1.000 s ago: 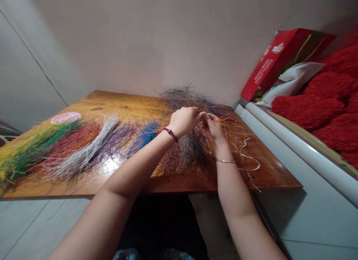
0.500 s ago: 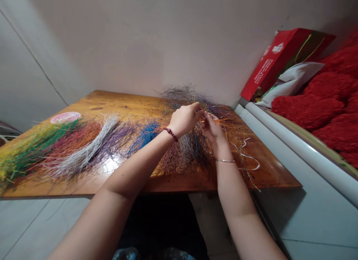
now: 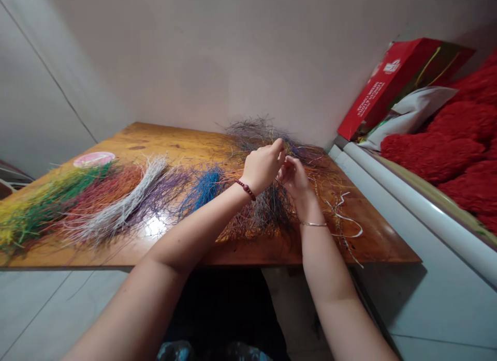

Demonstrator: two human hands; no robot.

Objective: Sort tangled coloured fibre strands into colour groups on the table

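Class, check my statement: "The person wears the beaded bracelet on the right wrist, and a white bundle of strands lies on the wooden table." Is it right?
Not quite: the head view shows the beaded bracelet on the left wrist. The white bundle does lie on the wooden table.

Strand bundles [image 3: 134, 206] on table [image 3: 186, 144]; wall [image 3: 217, 56] behind; bag [image 3: 375, 89] right.

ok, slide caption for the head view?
Left hand and right hand close together at thin orange strands, above a wooden table strewn with colored bundles.
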